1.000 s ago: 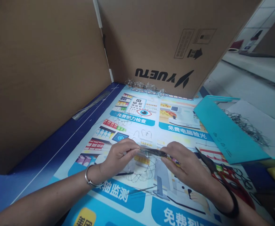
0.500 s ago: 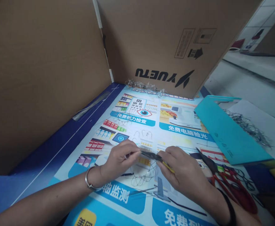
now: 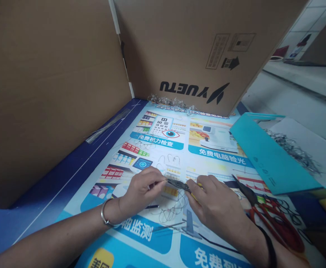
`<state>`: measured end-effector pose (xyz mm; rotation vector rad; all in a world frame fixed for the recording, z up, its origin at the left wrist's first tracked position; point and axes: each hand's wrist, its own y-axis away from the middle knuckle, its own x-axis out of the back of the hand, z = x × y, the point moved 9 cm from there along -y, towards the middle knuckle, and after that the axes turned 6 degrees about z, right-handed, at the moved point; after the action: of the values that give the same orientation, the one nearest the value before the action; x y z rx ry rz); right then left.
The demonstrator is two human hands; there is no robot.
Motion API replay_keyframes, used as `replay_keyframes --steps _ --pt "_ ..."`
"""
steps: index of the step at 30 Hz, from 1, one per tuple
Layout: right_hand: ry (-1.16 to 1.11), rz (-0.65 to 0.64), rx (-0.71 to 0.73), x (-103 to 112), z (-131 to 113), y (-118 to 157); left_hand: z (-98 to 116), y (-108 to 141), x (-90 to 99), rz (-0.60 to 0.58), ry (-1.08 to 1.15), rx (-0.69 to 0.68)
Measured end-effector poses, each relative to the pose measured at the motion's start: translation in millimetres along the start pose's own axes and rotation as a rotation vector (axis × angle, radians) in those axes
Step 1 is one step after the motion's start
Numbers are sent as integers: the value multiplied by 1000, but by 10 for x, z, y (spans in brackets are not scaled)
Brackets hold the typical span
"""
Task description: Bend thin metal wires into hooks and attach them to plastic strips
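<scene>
My right hand (image 3: 211, 197) is wrapped around the yellow handles of needle-nose pliers (image 3: 178, 184), whose dark jaws point left. At the jaw tips, my left hand (image 3: 147, 186) pinches a thin wire with thumb and forefinger; the fingers hide most of it. Just below the pliers, a tangle of bent wire (image 3: 170, 210) lies on the printed poster (image 3: 157, 245). A few small wire hooks (image 3: 174, 159) rest beyond my hands. Several dark straight strips (image 3: 167, 227) lie nearer to me.
Red-handled scissors (image 3: 277, 227) lie by my right forearm. Farther right, a turquoise tray (image 3: 274, 175) holds a heap of cut wire (image 3: 294, 150). Cardboard walls (image 3: 54, 93) stand left and behind. Straight wires (image 3: 107, 126) lie along the left wall, and curled wire (image 3: 171, 102) at the back.
My right hand has shifted slightly and more of the yellow handles shows, spread a little wider. The left hand stays almost in place at the jaw tips.
</scene>
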<state>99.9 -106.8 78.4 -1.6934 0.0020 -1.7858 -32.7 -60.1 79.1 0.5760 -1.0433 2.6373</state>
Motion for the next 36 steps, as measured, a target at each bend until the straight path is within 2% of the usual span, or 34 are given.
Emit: replay_keyframes --steps 18,36 --pt "-134 63 -25 16 51 -11 -25 -4 -25 -33 -4 -6" --pt "-142 42 -31 -11 68 -15 -20 -20 -25 -26 1 -13"
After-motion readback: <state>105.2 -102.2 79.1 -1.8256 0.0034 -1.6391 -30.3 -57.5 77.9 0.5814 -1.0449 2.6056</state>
